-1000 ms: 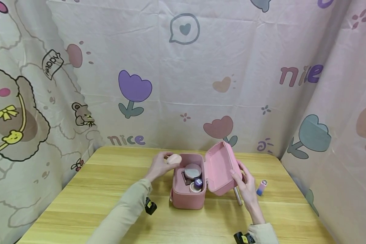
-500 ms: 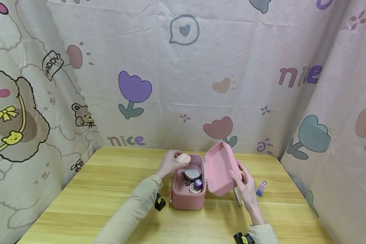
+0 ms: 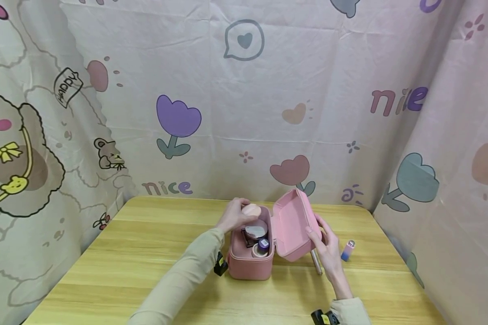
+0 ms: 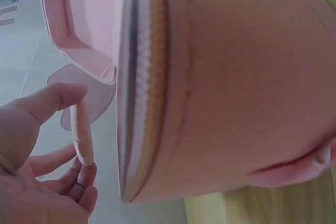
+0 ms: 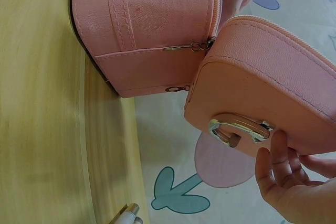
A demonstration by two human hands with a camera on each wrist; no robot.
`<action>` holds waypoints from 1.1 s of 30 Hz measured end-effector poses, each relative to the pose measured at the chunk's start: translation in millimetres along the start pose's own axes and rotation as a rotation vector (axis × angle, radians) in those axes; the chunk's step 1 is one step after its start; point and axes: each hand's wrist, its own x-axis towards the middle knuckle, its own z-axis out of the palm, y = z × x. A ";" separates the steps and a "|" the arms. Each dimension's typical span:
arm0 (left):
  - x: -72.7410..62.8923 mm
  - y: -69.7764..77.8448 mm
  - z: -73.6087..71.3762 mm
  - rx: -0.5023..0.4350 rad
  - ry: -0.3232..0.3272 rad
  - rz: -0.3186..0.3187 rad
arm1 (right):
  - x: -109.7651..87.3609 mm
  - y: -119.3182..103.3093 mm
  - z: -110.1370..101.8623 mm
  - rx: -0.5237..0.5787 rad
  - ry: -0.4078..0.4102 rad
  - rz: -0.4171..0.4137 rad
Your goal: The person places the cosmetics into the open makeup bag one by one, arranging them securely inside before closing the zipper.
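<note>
In the head view, my left hand [image 3: 232, 216] pinches a thin, pale pink powder puff [image 3: 251, 210] between thumb and fingertips. The puff is above the back of a pink makeup case [image 3: 250, 269]; the left wrist view shows it edge-on beside the zipped rim [image 4: 149, 82]. Inside the case lie a round silvery compact [image 3: 256, 230], a purple-capped jar [image 3: 263, 245], a small round pale item [image 3: 259, 252] and a dark flat item [image 3: 247, 238]. On the right, my right hand [image 3: 328, 239] grips the raised lid [image 3: 293, 225], thumb on its rim and fingers behind, near the handle [image 5: 241, 125].
A silvery tube [image 3: 316, 262] lies on the wooden table [image 3: 146, 253] under the lid, partly hidden. Right of the right hand is a pink-and-blue tube [image 3: 348, 250]. Behind the table's far edge hangs a printed curtain [image 3: 227, 113].
My left hand has moved right with the powder puff, from the case's left rim to above its inside. The right hand and the lid have stayed nearly still.
</note>
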 end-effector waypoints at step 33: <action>0.8 -4.6 16.7 0.127 -0.068 0.056 | -0.2 0.2 0.4 0.018 -0.007 -0.005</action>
